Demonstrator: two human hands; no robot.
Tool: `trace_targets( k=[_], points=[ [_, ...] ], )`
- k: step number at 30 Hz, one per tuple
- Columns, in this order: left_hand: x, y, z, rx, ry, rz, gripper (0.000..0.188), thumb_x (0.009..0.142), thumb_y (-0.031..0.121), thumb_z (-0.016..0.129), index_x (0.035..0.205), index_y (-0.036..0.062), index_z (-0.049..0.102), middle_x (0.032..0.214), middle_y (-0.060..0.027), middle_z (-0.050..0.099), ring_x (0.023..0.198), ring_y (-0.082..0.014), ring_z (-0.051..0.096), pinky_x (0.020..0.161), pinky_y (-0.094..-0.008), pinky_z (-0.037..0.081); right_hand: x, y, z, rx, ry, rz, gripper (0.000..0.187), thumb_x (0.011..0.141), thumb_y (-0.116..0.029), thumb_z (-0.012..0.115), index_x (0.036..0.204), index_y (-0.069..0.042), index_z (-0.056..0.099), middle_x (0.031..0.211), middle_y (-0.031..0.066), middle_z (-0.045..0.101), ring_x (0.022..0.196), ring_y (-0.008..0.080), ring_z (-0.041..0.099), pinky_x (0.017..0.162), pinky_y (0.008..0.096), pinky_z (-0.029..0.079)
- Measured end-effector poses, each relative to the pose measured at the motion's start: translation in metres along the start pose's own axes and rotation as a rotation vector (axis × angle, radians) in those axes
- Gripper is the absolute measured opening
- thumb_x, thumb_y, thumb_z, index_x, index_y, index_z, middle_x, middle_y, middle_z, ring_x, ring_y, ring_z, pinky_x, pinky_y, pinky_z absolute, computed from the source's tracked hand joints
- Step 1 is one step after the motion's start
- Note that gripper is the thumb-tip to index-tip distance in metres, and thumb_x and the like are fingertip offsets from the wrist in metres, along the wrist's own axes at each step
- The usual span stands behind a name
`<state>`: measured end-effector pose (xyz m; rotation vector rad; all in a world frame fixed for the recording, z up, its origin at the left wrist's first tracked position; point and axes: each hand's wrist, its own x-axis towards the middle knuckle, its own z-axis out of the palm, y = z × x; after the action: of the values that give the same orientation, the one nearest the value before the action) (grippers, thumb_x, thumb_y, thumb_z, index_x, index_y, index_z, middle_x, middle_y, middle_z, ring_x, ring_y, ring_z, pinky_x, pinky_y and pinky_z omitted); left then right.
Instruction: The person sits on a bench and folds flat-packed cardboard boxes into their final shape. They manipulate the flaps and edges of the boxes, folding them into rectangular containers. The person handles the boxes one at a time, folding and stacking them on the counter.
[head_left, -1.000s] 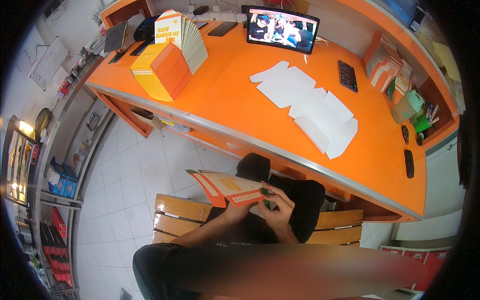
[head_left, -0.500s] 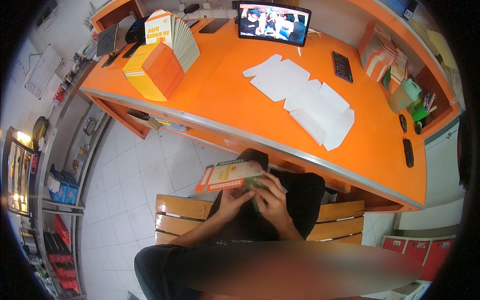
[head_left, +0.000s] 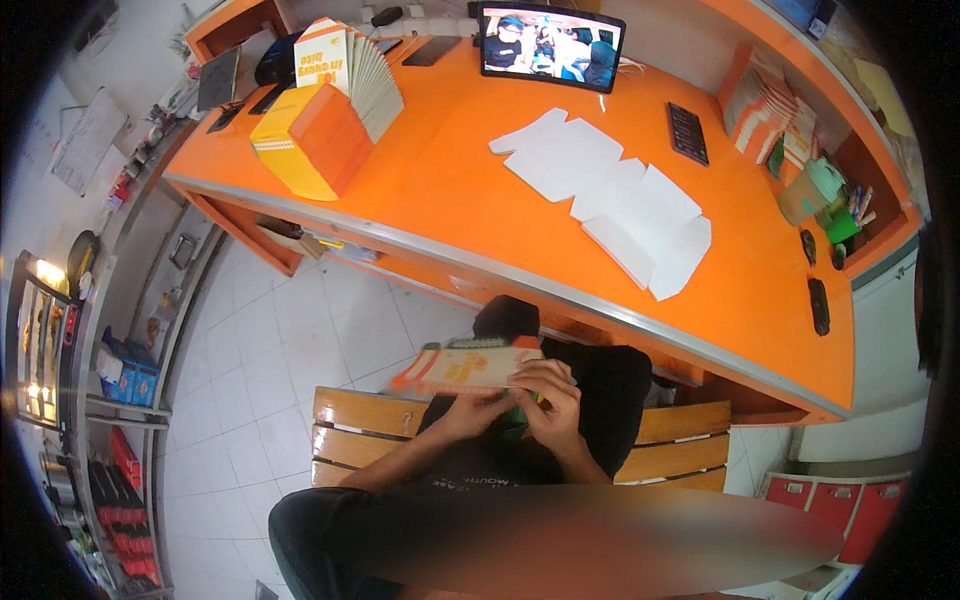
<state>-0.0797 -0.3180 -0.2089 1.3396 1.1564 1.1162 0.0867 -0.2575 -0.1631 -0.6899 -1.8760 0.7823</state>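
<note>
While both forearms rise from the lower edge and lean inward, the two hands meet at a folded cream-and-orange carton (head_left: 460, 371) above the person's dark-clothed lap (head_left: 590, 400), just in front of the desk (head_left: 430, 215). The left hand (head_left: 470, 418) lies low under the carton's near edge, its forearm slanting up from the left, its wrist nearly in line with the forearm. Its grip is clamped on the carton from below, with most of the fingers out of sight behind the panel. The right hand (head_left: 552, 402) comes in from the right with its wrist bent toward the left; its fingers curl over the carton's right end and its thumb sits lower, so this grip too is closed on the carton. A green part shows between the hands, too small to make out clearly. The carton stretches leftward from the hands, its far left end blurred.

On the desk, a yellow-and-orange stack (head_left: 310, 145) stands beside fanned cartons (head_left: 372, 95). White flat cutouts (head_left: 600, 190) lie near the middle, between that stack and a dark phone (head_left: 688, 134), and a lit tablet (head_left: 550, 48) stands behind them.
</note>
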Motion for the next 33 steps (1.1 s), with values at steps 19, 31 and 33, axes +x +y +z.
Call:
trace_targets(
  k=[19,31,33],
  points=[
    [0.009,0.049,-0.002,-0.296,0.511,-0.291,0.039,0.093,0.014,0.070,0.125,-0.0016,0.054,0.119,-0.0121,0.062,0.108,-0.0188,0.060,0.091,-0.0330,0.050,-0.004,0.008,-0.004,-0.236,0.067,0.201,0.031,0.080,-0.007,0.079,0.108,0.000,0.071,0.073,0.0081,0.069,0.066,0.0202,0.064,0.073,0.0374,0.048],
    [0.012,0.020,-0.007,-0.382,0.367,-0.331,0.042,0.096,0.019,0.066,0.130,-0.0020,0.051,0.122,-0.0136,0.060,0.112,-0.0219,0.059,0.096,-0.0348,0.049,-0.013,0.011,0.002,-0.077,0.059,0.138,0.021,0.084,0.000,0.072,0.103,0.005,0.069,0.101,0.0167,0.069,0.090,0.0264,0.068,0.078,0.0349,0.054],
    [0.013,0.017,-0.009,-0.439,0.363,-0.345,0.043,0.096,0.019,0.066,0.130,-0.0024,0.052,0.122,-0.0139,0.061,0.113,-0.0223,0.059,0.098,-0.0361,0.049,-0.001,0.000,0.002,-0.138,0.063,0.032,0.025,0.080,0.002,0.075,0.104,0.006,0.069,0.106,0.0169,0.068,0.101,0.0285,0.068,0.084,0.0363,0.055]
  ],
)
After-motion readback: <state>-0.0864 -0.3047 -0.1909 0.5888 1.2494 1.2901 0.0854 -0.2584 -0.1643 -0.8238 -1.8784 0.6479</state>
